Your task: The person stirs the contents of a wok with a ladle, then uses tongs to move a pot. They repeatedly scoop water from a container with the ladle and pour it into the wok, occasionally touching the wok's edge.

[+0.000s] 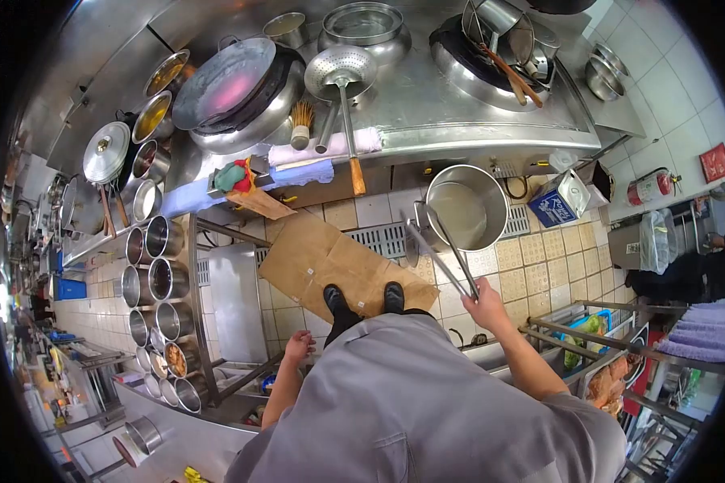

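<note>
My right hand (485, 306) grips the handle end of long metal tongs (443, 262). The tongs' far ends reach up beside and over the near left rim of a large steel pot (467, 208) on the floor, which holds cloudy liquid. My left hand (300, 346) hangs low at my left side with its fingers loosely curled and nothing visible in them. Brown cardboard (330, 262) lies under my shoes.
A wok (225, 84), a perforated ladle (341, 72) and a brush (301, 122) are on the steel stove ahead. Steel containers (166, 278) fill a rack at left. A blue tin (557, 201) stands right of the pot. Part of a person in dark clothing (685, 278) is far right.
</note>
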### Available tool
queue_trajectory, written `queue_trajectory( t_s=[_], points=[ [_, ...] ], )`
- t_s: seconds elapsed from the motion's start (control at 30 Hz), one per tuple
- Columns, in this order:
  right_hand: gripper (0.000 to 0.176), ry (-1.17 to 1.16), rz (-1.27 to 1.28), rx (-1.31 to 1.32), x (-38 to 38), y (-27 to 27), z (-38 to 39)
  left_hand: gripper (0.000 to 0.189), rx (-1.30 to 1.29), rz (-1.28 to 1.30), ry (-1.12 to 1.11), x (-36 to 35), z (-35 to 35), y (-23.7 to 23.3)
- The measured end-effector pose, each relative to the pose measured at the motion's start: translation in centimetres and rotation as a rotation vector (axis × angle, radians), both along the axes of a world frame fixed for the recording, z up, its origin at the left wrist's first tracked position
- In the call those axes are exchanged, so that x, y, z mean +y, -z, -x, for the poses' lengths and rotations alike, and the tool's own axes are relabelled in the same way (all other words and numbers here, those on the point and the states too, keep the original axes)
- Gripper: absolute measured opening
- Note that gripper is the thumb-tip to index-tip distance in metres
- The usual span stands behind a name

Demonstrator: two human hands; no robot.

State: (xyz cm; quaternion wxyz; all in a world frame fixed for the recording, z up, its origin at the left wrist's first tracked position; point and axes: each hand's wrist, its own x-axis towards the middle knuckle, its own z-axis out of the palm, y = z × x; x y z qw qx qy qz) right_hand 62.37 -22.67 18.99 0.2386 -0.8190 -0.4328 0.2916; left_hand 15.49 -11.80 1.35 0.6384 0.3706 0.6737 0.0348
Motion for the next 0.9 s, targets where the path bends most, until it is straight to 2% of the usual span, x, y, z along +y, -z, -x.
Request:
queue_trajectory(
  t_s=[0.07,0.1,0.17,0.27,0.3,0.33,0.37,0.43,0.47,0.53,0.57,0.63,0.67,0.73,0.8,0.83,0.87,0.9],
  points=[
    [0.038,-0.017,0.182,0.063,0.4,0.7,0.0,0.031,0.025,0.010,0.003,-0.2,0.5,0.0],
    [0.038,-0.016,0.185,0.068,0.8,2.0,-0.1,0.029,0.012,0.021,-0.024,-0.5,0.9,0.4],
    [0.039,-0.055,0.188,-0.126,2.0,5.0,-0.2,0.028,0.003,0.028,-0.043,-0.7,1.7,0.3],
    [0.045,-0.114,0.336,-0.107,7.7,7.9,-1.4,0.026,0.021,0.019,-0.080,-0.3,2.6,-0.9],
    [0.048,-0.214,0.327,-0.127,9.9,9.8,-2.4,0.026,0.043,0.013,-0.060,-0.1,3.0,-1.3],
    [0.049,-0.229,0.386,0.004,12.9,10.6,-3.2,0.027,0.066,0.005,-0.046,0.1,3.3,-1.6],
    [0.041,-0.075,0.494,0.247,15.7,13.5,-4.2,0.027,0.075,-0.004,-0.061,0.0,3.6,-2.5],
    [0.036,0.299,0.521,0.637,20.6,13.9,-5.0,0.027,0.057,-0.031,-0.105,0.3,3.8,-4.4],
    [0.036,0.263,0.506,0.638,22.5,14.0,-5.2,0.027,0.062,-0.057,-0.133,0.3,3.9,-4.7],
    [0.029,0.393,0.570,0.769,25.0,14.8,-6.2,0.027,0.088,-0.165,-0.165,-0.1,5.2,-4.8],
    [0.027,0.443,0.594,0.807,26.0,17.3,-6.8,0.027,0.095,-0.188,-0.193,-0.2,5.2,-5.7],
    [0.029,0.584,0.694,0.945,27.8,27.4,-10.3,0.029,0.049,-0.220,-0.287,-1.3,4.5,-8.3],
    [0.034,0.640,0.744,1.004,28.9,31.1,-11.9,0.023,0.085,-0.234,-0.267,-1.9,4.8,-8.5],
    [0.037,0.689,0.349,1.099,27.3,21.5,-8.1,0.020,0.109,-0.186,-0.282,-3.1,4.2,-10.5],
    [0.044,0.712,0.230,1.084,26.6,20.0,-7.3,0.019,0.182,-0.111,-0.272,-4.9,4.2,-10.2],
    [0.042,0.711,0.090,0.981,25.7,19.1,-5.9,0.019,0.171,-0.122,-0.298,-5.8,4.5,-9.1],
    [0.040,0.709,-0.051,0.880,24.5,18.7,-4.5,0.020,0.173,-0.023,-0.319,-6.7,4.9,-8.1],
    [0.039,0.619,-0.024,0.864,23.3,19.8,-3.6,0.021,0.176,0.083,-0.334,-7.7,5.5,-6.9]
  ],
)
